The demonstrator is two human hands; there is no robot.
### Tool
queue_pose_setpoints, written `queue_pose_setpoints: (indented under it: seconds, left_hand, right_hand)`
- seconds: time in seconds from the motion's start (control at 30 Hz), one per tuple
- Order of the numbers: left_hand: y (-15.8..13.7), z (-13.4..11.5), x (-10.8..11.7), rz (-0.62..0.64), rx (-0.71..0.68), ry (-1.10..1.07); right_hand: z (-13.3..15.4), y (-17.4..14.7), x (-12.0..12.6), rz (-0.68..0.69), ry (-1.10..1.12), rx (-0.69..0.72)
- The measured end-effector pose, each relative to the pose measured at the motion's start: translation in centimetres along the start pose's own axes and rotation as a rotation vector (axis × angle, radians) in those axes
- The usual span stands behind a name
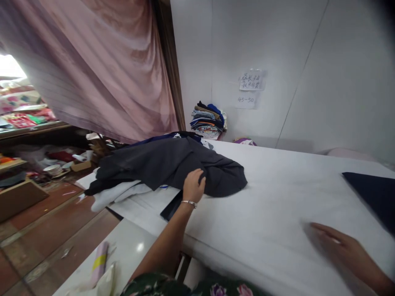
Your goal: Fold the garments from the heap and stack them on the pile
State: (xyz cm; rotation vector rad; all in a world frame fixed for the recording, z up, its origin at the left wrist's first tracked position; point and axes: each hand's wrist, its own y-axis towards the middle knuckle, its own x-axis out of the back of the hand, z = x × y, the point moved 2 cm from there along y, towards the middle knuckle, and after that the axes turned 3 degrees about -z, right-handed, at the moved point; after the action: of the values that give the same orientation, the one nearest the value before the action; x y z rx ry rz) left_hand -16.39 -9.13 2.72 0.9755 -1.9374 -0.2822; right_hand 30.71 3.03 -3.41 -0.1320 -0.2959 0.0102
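My left hand [194, 186] has its fingers closed on the near edge of a dark grey garment [166, 158]. The garment lies loosely crumpled over a heap on the white-covered table [277, 197]; its exact kind is unclear. White cloth [123, 195] sticks out below it, and dark blue cloth shows behind. Beside my left wrist lies a dark flat piece [171, 205], partly covered by the arm. My right hand [341, 242], smeared by motion, hovers over the white surface with its fingers stretched out and holds nothing. Right of it is a navy folded cloth [375, 195].
A stack of folded clothes [208, 121] stands by the wall, below paper signs [249, 82]. A pink curtain [123, 74] hangs at the left. On a lower white surface in front lies a pink roll with a yellow band [99, 263]. Boxes and clutter cover the floor at left.
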Motion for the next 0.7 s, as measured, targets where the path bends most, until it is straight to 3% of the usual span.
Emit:
queue_pose_setpoints:
  seconds: [0.03, 0.1, 0.2, 0.33, 0.57, 0.7]
  left_hand:
    - [0.4, 0.8, 0.9, -0.050, 0.005, 0.102]
    - [0.8, 2.5, 2.2, -0.117, 0.051, 0.282]
    - [0.9, 4.6, 3.3, -0.143, 0.120, 0.450]
    - [0.8, 6.6, 4.4, -0.195, 0.133, 0.546]
    - [2.0, 8.4, 6.8, -0.190, 0.038, 0.634]
    - [3.3, 9.0, 7.7, -0.106, -0.004, 0.721]
  right_hand:
    - [0.4, 0.5, -2.9, 0.065, -0.076, 0.063]
    - [1.4, 1.2, -8.2, 0.149, -0.043, 0.042]
    - [3.3, 1.7, -15.1, 0.300, 0.233, -0.116]
    - [5.6, 2.5, -21.9, 0.437, 0.463, -0.354]
    - [8.0, 3.8, -28.0, 0.464, 0.551, -0.518]
    - [8.4, 3.6, -30.0, 0.469, 0.407, -0.471]
